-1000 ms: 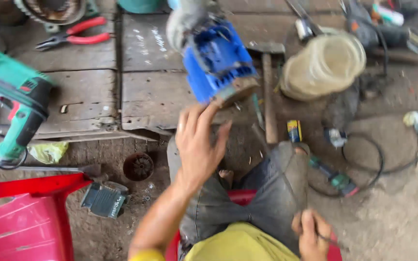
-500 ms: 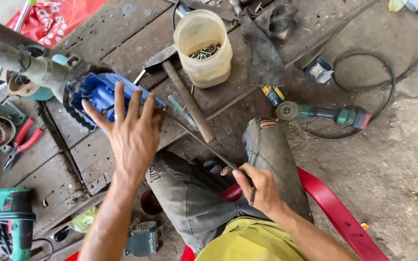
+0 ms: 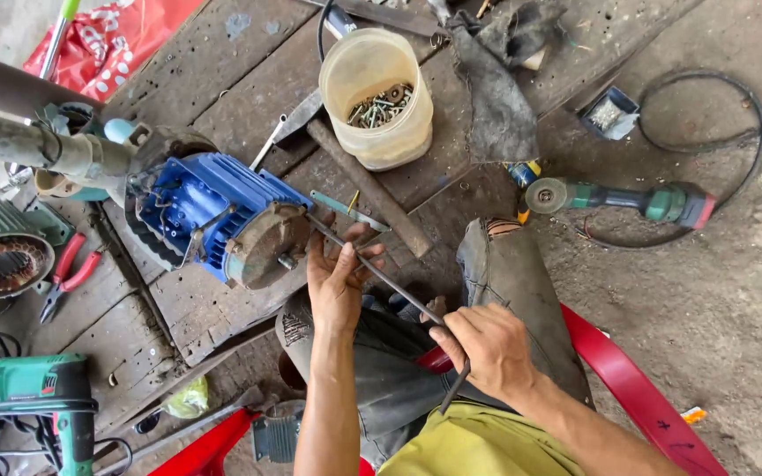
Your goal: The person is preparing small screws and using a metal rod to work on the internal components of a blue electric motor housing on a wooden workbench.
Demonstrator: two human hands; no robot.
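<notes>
A: Item: long thin rod (image 3: 381,275), from the blue motor (image 3: 213,216) on the surface to the lap.
B: Handling?
A: Likely stiff, light, slippery. Left hand (image 3: 337,282) pinches it near the motor; right hand (image 3: 487,348), grip closed, holds the near end.

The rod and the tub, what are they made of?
The rod, held by both hands, looks like dark bare metal: thin, straight, dull grey. The tub seems cloudy, yellowish plastic: screws show faintly through its wall.
</notes>
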